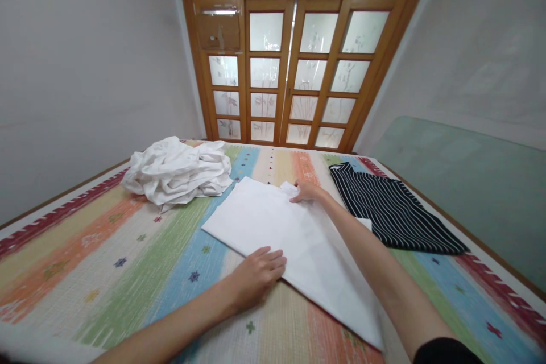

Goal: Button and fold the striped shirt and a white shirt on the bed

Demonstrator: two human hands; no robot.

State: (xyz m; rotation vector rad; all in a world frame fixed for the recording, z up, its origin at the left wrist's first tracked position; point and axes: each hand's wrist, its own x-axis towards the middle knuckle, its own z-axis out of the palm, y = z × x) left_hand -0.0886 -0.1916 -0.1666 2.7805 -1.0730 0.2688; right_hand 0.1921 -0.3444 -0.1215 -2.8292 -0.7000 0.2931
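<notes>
A white folded garment, seemingly a shirt [273, 216], lies slantwise across the middle of the bed. At its far edge, my right hand [307, 191] pinches a bunched bit of the white cloth between thumb and fingers. My left hand [259, 274] rests on the near edge, its fingers laid side by side over the cloth; its thumb is hidden. The garment is spread flat, with a corner of it showing beyond my right forearm.
A crumpled heap of white cloth [177, 173] sits at the far left. On the right lies a folded black garment with white stripes [392, 210]. Both rest on a colourful striped bedcover [140, 250]. A pale green board [464, 182] lines the right side; wooden glazed doors [288, 74] stand beyond.
</notes>
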